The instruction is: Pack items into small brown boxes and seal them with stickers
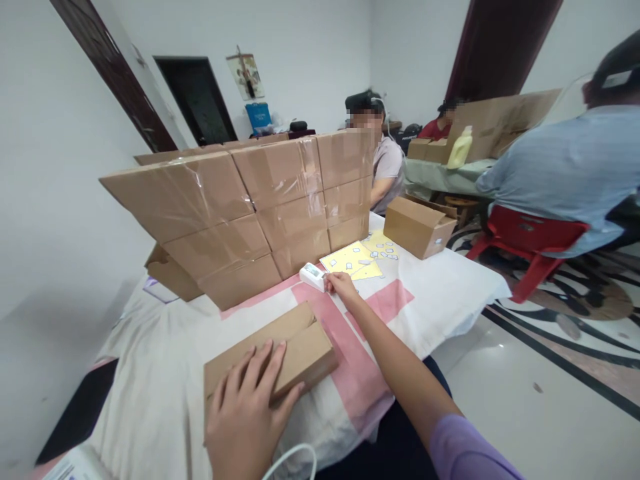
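My left hand [250, 407] lies spread on top of a closed cardboard box [300, 347], its thumb along the near side. The box is flat on the cloth-covered table. Farther out, my right hand [342, 285] has its fingers closed at the right end of a small white box-like item [313, 275] with a greyish window on top. Its exact kind is unclear, and the fingertips are partly hidden. Just beyond, a yellow sheet [357, 260] with small whitish pieces on it lies on the table.
A wall of taped cardboard boxes [280, 200] stands along the table's far side. To the right is an open cardboard box [417, 227]. A person [387, 163] sits beyond it; another person [560, 167] sits on a red chair [535, 233]. A white cable [295, 450] curves near my left wrist.
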`<state>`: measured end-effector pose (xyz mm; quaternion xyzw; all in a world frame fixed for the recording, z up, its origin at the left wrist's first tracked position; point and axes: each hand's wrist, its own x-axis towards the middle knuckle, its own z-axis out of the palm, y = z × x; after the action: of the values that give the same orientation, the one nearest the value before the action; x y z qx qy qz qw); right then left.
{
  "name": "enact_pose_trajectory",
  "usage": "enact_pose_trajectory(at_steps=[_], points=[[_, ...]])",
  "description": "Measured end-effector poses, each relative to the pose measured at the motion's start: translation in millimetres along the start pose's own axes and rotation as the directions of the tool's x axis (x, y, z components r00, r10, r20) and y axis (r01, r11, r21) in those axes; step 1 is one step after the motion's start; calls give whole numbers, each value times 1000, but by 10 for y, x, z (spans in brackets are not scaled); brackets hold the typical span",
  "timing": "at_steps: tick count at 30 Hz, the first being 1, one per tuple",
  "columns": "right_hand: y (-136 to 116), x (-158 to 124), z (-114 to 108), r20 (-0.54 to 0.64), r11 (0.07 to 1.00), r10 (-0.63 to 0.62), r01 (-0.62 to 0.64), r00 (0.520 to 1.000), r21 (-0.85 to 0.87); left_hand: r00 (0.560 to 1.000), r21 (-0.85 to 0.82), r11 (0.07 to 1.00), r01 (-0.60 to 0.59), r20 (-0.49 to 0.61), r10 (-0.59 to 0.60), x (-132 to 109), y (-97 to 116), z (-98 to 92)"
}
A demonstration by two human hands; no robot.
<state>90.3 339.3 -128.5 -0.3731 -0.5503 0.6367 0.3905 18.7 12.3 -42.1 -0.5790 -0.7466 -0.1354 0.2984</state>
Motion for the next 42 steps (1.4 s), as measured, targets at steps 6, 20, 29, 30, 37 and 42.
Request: enact_pose_trajectory(at_steps=[6, 20, 29, 30, 37, 42], points=[[52, 57, -39, -1, 999, 36, -36, 999, -6, 999, -33, 999, 19, 37, -18, 3, -5, 10], [58, 8, -29, -56, 997, 71, -73, 996, -27, 999, -6, 999, -37, 2, 37, 15, -16, 7], [111, 57, -28, 2, 995, 95, -95, 995, -23, 1000, -20, 1000, -9, 15, 10, 11, -2, 0], [121, 66, -33, 14, 995, 101, -101, 995, -18, 1000, -25, 1000, -6, 16, 6, 11, -2, 3], [165, 141, -88, 65, 989, 145, -145, 987, -14, 998, -54, 998, 42, 51, -40, 10, 5, 10], [135, 34, -13, -17, 992, 122, -122, 992, -40, 994, -32, 999, 40, 99, -37, 49, 5, -47]])
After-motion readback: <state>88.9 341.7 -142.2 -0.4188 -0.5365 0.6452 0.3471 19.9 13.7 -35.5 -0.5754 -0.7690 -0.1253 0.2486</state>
